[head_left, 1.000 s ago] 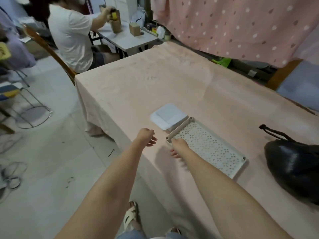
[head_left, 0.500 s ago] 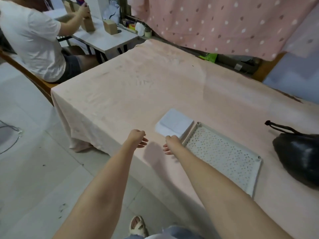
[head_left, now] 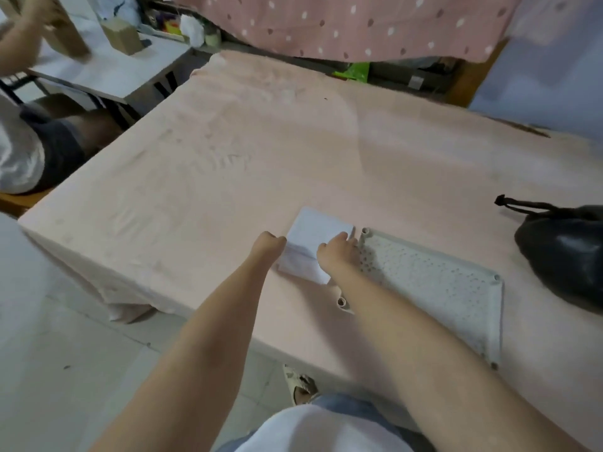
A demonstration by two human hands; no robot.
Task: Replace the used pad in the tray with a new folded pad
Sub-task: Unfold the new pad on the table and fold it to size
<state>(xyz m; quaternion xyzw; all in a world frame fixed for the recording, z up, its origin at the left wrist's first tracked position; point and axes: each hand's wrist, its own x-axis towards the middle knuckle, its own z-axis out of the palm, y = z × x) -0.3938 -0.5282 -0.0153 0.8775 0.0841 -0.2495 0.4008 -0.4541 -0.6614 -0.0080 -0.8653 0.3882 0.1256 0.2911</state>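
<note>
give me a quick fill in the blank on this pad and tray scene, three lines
1. The folded pad lies on the ___ cloth covering the table.
2. Both hands reach for the ___.
3. The tray top is full of small ___.
4. The bag beside the tray is ___ in colour.

Missing words: pink; pad; holes; black

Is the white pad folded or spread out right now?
Folded: the white pad lies as a compact layered rectangle on the pink cloth, beside the perforated tray.

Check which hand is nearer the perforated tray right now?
Right. The right hand sits at the tray's left end, over the folded pad; the left hand is at the pad's far-left edge.
</note>
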